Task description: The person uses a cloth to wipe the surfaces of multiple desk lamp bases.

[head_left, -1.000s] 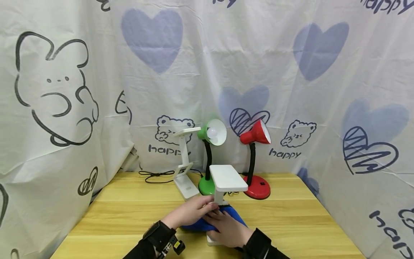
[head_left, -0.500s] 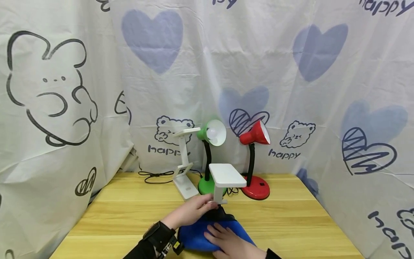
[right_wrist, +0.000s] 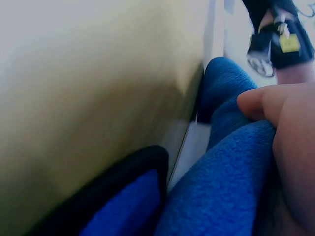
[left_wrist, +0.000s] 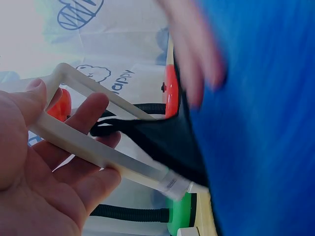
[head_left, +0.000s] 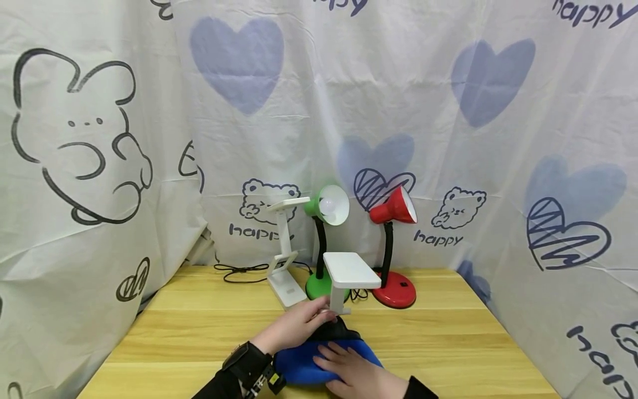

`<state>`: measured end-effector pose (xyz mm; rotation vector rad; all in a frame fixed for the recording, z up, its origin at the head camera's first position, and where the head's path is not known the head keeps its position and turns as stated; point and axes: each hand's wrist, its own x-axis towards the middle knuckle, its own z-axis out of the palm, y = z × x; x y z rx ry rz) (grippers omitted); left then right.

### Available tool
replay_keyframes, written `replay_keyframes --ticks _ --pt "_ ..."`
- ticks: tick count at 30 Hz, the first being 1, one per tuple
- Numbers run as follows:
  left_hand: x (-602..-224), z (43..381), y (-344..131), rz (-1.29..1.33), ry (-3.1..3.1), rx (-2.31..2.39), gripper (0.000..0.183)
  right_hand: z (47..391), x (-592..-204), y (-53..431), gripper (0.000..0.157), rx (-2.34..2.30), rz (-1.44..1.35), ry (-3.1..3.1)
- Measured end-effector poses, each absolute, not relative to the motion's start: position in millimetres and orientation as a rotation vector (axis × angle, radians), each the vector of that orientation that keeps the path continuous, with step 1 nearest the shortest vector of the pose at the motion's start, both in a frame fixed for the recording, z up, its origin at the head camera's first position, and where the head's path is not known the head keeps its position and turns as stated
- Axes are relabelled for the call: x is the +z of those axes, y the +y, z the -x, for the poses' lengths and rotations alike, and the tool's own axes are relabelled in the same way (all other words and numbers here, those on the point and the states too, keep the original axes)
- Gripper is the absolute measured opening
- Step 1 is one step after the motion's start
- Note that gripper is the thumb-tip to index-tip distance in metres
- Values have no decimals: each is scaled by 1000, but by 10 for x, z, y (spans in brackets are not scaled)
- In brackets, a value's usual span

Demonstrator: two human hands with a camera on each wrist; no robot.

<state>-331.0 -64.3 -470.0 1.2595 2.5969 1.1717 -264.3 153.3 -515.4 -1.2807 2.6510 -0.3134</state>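
Note:
In the head view a white desk lamp stands mid-table, its flat head above my hands. My left hand holds its upright; in the left wrist view, my left hand's thumb and fingers curl round the lamp's pale open frame. A blue plush cloth with black edging lies over the lamp's lower part, hiding its base. My right hand rests on the cloth with fingers spread. A black loop at the cloth's corner hangs beside the left fingers. In the right wrist view the cloth lies in folds.
Behind stand a second white lamp, a green lamp and a red lamp. A black cord lies at the back left of the wooden table. A printed curtain hangs behind.
My right hand has moved from beside the left hand toward the near edge, and the blue cloth now spreads lower with its black part showing. The left hand keeps its hold.

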Motion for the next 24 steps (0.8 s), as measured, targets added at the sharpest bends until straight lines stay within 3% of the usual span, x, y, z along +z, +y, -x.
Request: replay_keyframes --ticks 13,24 --pt "-4723 3332 -650 -1259 2595 1182 28 3139 -5037 1461 48 -578 1165 2627" --pt "-4702 3325 -651 -1252 2639 1143 32 2767 -5061 1557 52 -469 1170 2628"
